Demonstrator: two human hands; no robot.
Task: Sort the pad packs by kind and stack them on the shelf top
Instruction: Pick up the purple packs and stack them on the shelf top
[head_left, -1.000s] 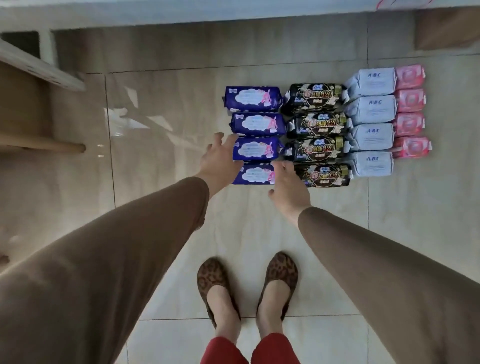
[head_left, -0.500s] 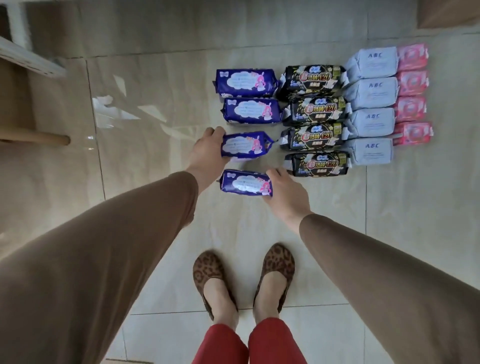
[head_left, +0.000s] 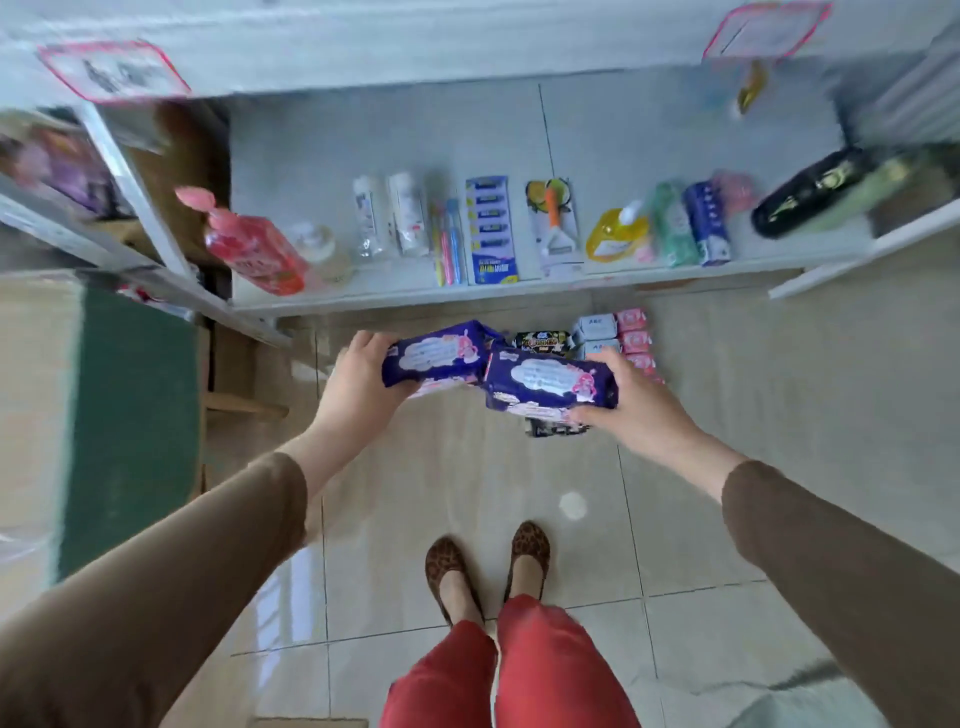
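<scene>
My left hand (head_left: 358, 384) grips one purple pad pack (head_left: 439, 353) by its left end, lifted above the floor. My right hand (head_left: 631, 402) grips a second purple pad pack (head_left: 550, 382) by its right end, beside the first. Behind them on the tiled floor lie a black pad pack (head_left: 543, 341), pale blue ABC packs (head_left: 596, 327) and pink packs (head_left: 631, 319), partly hidden by the held packs. Another black pack (head_left: 556, 428) peeks out below my right hand. The white shelf top (head_left: 363, 67) runs across the upper frame, blurred.
A lower white shelf board (head_left: 311, 156) carries a pink pump bottle (head_left: 249, 249), tubes, toothbrushes (head_left: 449, 241), a blue card (head_left: 488, 228), a yellow pouch (head_left: 615, 234) and a black pack (head_left: 810, 195). A green-sided box (head_left: 130, 415) stands left. My feet (head_left: 488, 566) stand on the tiles.
Both hands have lifted their purple packs off the floor and brought them together. The view has tilted up, so the shelf now shows and the floor packs look smaller.
</scene>
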